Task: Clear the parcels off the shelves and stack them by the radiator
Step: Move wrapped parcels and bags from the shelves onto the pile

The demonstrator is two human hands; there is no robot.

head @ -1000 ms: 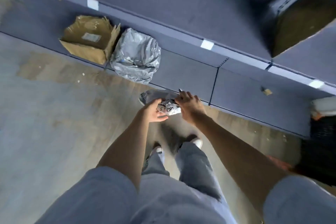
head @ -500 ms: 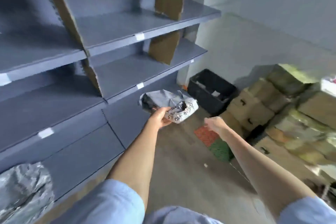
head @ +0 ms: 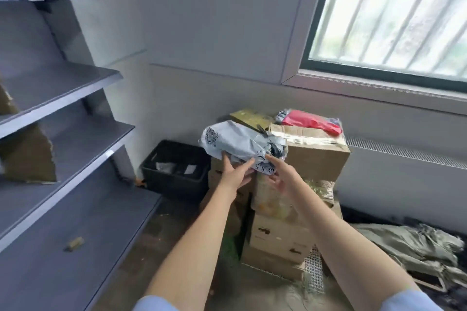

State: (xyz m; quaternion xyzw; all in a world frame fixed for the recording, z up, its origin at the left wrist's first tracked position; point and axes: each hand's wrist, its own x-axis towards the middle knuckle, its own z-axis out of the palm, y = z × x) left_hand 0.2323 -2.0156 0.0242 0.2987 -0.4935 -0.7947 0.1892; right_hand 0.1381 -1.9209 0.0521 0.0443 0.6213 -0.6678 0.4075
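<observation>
Grey parcel (head: 240, 142) now over box stack (head: 316, 154), left hand (head: 233, 175) gripping, right hand (head: 283, 175) touching

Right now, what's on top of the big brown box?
On the box: a red packet at its back edge. The grey parcel, gripped by the left hand, covers its left corner; anything there is hidden.
</observation>
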